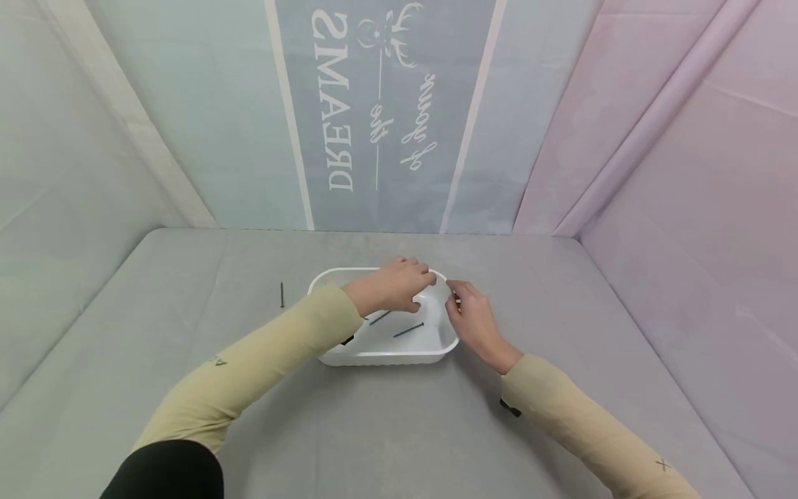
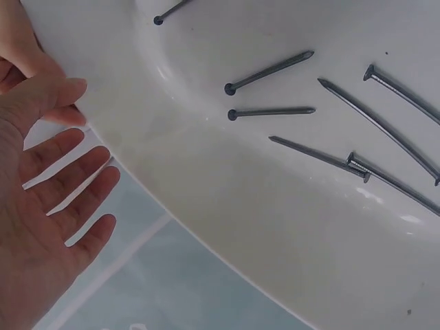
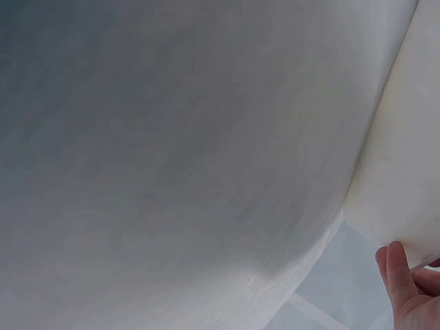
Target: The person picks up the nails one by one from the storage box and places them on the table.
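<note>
Grey tabletop (image 1: 386, 430) carries a white tray (image 1: 386, 358), centrally placed. Apparently plastic; judged light, fairly stiff and slick, best gripped by its rim at three and nine o'clock and kept level. Right hand (image 1: 476, 317) pinches the rim near two o'clock. Left hand (image 1: 397, 285), fingers spread, is at one o'clock, holding nothing. Slim nails (image 1: 409, 330) lie inside, rigid, likely to roll; one loose nail (image 1: 282, 294) lies outside, between nine and ten.
</note>
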A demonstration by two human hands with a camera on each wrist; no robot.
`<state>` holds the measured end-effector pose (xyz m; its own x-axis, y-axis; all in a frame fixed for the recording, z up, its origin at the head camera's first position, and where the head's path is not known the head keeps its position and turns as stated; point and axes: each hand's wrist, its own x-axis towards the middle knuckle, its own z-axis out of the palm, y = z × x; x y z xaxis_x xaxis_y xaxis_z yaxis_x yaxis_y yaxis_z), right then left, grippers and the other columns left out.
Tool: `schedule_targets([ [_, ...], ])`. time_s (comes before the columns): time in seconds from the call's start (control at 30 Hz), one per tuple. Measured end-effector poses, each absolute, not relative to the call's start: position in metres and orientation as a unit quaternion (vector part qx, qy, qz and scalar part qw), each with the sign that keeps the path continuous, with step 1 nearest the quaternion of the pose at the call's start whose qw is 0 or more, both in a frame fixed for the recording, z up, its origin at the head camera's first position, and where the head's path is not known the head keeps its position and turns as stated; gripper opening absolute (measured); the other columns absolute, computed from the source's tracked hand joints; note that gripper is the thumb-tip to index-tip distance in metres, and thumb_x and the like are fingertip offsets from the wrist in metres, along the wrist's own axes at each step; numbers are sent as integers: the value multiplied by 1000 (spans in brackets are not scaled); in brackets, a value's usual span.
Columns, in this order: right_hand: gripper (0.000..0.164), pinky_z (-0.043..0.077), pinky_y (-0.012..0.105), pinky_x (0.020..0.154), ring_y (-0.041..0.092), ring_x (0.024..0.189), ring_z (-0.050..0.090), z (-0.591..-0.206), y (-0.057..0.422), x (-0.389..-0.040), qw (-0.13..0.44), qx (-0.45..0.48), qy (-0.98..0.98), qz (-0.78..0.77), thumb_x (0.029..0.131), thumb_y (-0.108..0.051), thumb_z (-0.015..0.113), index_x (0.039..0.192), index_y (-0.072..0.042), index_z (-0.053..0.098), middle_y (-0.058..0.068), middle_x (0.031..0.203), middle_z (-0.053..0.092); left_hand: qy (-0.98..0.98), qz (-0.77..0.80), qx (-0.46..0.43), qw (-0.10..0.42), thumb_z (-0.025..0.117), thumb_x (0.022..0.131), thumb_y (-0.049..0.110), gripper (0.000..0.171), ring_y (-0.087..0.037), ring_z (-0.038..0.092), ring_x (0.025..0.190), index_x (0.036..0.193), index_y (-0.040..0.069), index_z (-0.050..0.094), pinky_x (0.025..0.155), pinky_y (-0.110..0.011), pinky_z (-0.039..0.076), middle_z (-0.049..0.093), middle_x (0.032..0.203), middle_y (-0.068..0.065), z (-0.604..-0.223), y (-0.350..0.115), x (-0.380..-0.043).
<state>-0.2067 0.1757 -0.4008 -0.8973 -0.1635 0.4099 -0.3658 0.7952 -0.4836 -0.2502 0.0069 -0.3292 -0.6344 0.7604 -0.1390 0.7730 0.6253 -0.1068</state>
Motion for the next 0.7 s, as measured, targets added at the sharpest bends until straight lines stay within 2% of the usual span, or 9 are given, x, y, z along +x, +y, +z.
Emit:
schedule_targets([
  [0.43,31,53,29,70,26,90,62,-400,175,-207,172,141,-929,295,87,-1,45,116,7,56,19,111,58,877,-103,461,85,66,82,30,42,-18,53,101,119,13,56,90,-36,41,57,109,-2,-345,15,-250],
  [0.7,31,54,29,69,27,89,63,-399,175,-206,178,143,-926,299,87,0,45,116,8,56,21,112,58,873,-89,467,111,67,80,25,34,-16,56,88,111,12,60,76,-28,45,60,102,-2,-357,17,-252],
])
